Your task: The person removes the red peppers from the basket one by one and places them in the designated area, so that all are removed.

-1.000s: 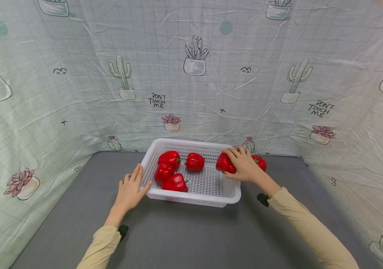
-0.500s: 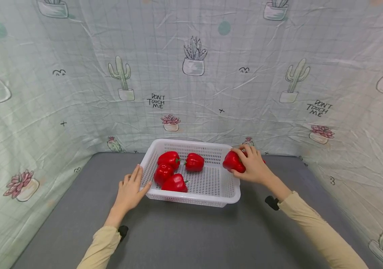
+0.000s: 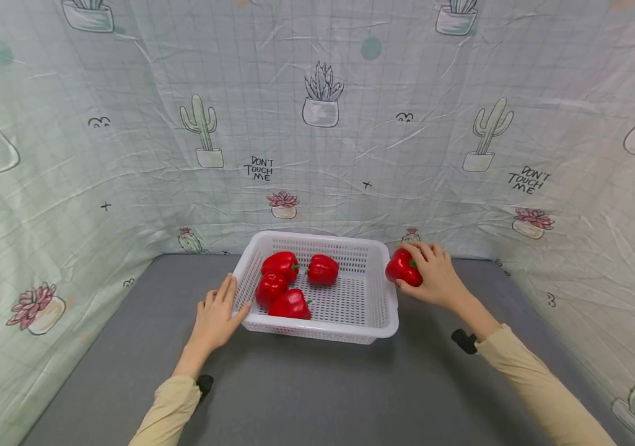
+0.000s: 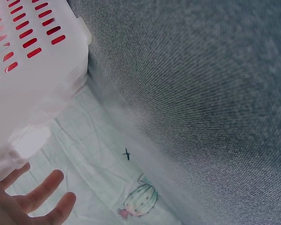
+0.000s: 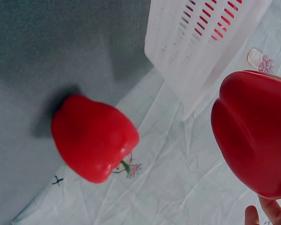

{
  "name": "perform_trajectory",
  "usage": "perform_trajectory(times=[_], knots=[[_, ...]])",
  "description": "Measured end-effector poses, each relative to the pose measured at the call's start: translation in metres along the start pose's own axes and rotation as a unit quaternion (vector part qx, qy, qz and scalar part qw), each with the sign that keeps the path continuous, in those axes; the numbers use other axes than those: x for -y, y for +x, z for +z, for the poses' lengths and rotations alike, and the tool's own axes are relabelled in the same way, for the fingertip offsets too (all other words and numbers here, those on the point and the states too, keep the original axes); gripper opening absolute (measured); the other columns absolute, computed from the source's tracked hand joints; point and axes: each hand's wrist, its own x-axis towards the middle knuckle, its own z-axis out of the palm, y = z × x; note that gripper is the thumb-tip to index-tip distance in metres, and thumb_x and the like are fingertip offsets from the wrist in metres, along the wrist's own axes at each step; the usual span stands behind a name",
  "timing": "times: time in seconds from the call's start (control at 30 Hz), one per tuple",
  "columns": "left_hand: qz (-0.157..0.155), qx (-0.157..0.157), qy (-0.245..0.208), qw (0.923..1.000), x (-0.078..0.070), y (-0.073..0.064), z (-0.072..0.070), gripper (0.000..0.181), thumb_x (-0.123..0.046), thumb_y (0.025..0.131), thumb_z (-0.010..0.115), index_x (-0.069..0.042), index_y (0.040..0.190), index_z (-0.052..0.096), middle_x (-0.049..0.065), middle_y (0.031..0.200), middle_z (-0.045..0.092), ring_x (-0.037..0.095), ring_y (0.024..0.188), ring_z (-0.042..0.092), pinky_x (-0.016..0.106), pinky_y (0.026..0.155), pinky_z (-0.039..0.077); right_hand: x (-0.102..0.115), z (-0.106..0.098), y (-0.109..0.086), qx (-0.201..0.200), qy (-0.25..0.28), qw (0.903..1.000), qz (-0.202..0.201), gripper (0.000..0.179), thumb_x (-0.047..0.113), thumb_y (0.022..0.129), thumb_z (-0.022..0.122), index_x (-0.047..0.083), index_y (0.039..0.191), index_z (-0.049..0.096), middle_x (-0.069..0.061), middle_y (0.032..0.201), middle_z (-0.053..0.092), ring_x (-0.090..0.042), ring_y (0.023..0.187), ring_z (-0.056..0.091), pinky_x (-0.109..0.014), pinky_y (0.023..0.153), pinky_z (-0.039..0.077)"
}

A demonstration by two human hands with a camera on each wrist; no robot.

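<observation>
A red bell pepper (image 3: 404, 268) with a green stem is gripped in my right hand (image 3: 434, 275), at the right rim of the white perforated basket (image 3: 317, 329). In the right wrist view this held pepper (image 5: 255, 136) fills the right side, with fingertips (image 5: 269, 211) below it. Another red pepper (image 5: 93, 138) lies on the table outside the basket; my right hand hides it in the head view. My left hand (image 3: 214, 319) rests at the basket's left rim with its fingers spread. The left wrist view shows its fingers (image 4: 47, 187) beside the basket's wall.
Inside the basket are several red peppers, among them one near the back middle (image 3: 323, 270) and one at the front left (image 3: 290, 304). A grey table (image 3: 317, 396) lies below. Behind and at both sides hangs a cactus-print cloth (image 3: 239, 74).
My right hand has moved right with its pepper, from above the basket's inside to its right rim. The left hand and the basket have stayed put.
</observation>
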Motion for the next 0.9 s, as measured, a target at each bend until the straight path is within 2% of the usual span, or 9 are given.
perform_trajectory(times=[0.33, 0.9], knots=[[0.001, 0.001, -0.003, 1.0000, 0.000, 0.000, 0.000, 0.073, -0.043, 0.086, 0.047, 0.001, 0.139, 0.024, 0.019, 0.146, 0.024, 0.042, 0.116, 0.036, 0.057, 0.084, 0.031, -0.018, -0.008, -0.017, -0.036, -0.022, 0.9990, 0.013, 0.062, 0.032, 0.063, 0.073, 0.007, 0.115, 0.050, -0.015, 0.110, 0.051, -0.032, 0.094, 0.040, -0.049, 0.072, 0.033], [0.004, -0.004, -0.005, 1.0000, 0.001, 0.000, 0.000, 0.072, -0.043, 0.087, 0.047, 0.001, 0.139, 0.025, 0.019, 0.145, 0.024, 0.042, 0.115, 0.036, 0.058, 0.084, 0.031, -0.054, -0.007, -0.039, -0.062, -0.065, 0.9926, 0.081, 0.059, 0.033, 0.064, 0.071, 0.008, 0.114, 0.051, -0.020, 0.102, 0.052, -0.038, 0.091, 0.042, -0.050, 0.067, 0.029]])
